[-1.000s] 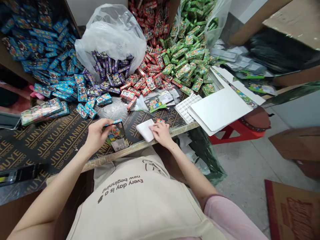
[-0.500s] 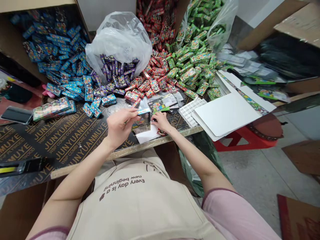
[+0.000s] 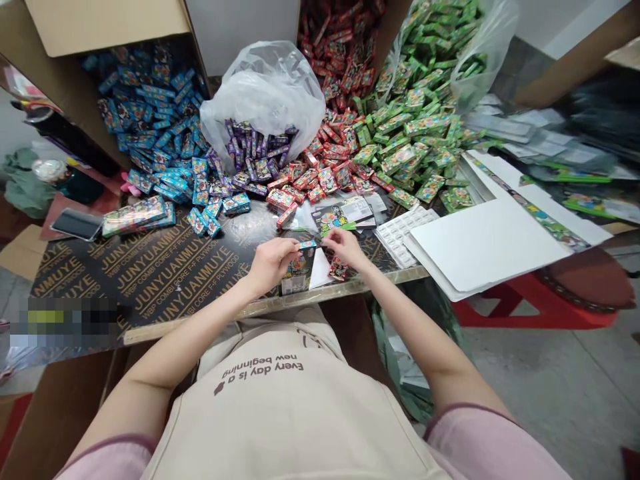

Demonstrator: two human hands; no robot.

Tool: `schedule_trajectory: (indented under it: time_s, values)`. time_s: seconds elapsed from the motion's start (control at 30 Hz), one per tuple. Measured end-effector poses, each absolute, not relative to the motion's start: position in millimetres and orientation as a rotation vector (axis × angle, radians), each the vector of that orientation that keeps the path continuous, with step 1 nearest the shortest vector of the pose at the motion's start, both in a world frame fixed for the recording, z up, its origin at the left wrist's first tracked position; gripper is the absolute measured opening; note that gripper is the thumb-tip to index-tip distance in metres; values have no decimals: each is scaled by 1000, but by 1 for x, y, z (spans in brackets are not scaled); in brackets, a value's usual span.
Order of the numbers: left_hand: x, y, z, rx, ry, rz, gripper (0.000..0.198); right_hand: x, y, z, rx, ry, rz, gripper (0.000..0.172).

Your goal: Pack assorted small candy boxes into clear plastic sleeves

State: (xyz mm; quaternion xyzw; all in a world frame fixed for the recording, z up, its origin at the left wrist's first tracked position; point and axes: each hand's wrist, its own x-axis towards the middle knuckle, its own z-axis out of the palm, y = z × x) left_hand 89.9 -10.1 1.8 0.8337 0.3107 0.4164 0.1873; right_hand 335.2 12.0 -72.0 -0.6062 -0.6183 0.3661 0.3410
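Observation:
My left hand [image 3: 273,263] is closed in a pinch on the left end of a small blue printed box [image 3: 307,245], just above the table's front edge. Close by its other end is my right hand [image 3: 346,249], thumb and forefinger pressed together; whatever they pinch is too small to make out. Under the hands lie a dark printed packet [image 3: 296,283], a white sheet [image 3: 320,270] and a small red packet [image 3: 338,269]. Beyond them, a black and green printed packet [image 3: 333,217] rests flat.
Heaps of blue boxes [image 3: 163,143], purple boxes [image 3: 257,157], red boxes [image 3: 325,177] and green boxes [image 3: 413,140] cover the back. At right lie a sticker sheet [image 3: 404,233] and white cards [image 3: 473,240]. A phone [image 3: 77,224] lies left, on the black plywood table [image 3: 165,273].
My left hand, with the blue box, has moved lower and nearer my right hand. My right hand has lifted from the packets into a pinch beside the box. The view has shifted left.

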Motion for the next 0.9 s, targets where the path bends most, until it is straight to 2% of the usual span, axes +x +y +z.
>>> schedule_trajectory:
  time_s: [0.13, 0.23, 0.3, 0.4, 0.67, 0.8, 0.9]
  values:
    - [88, -15, 14, 2377, 1019, 1110, 15, 323, 21, 5, -1230, -1458, 1233, 27]
    - [86, -17, 16, 2362, 1032, 1130, 16, 302, 23, 53, -1086, -1683, 1578, 30]
    - [85, -17, 13, 2310, 1006, 1202, 14, 288, 26, 67, -1037, -1830, 1743, 30]
    - [85, -16, 8, 2256, 1008, 1265, 12, 276, 32, 65, -1016, -1949, 1823, 29]
    - [88, -21, 12, 2239, 1049, 1323, 3, 272, 35, 52, -1066, -1963, 1712, 30]
    - [95, -21, 5, 2195, 1129, 1392, 17, 271, 31, 50, -1079, -1873, 1705, 29]
    - [98, -22, 0, 2166, 1202, 1369, 17, 270, 30, 48, -1111, -1815, 1713, 30]
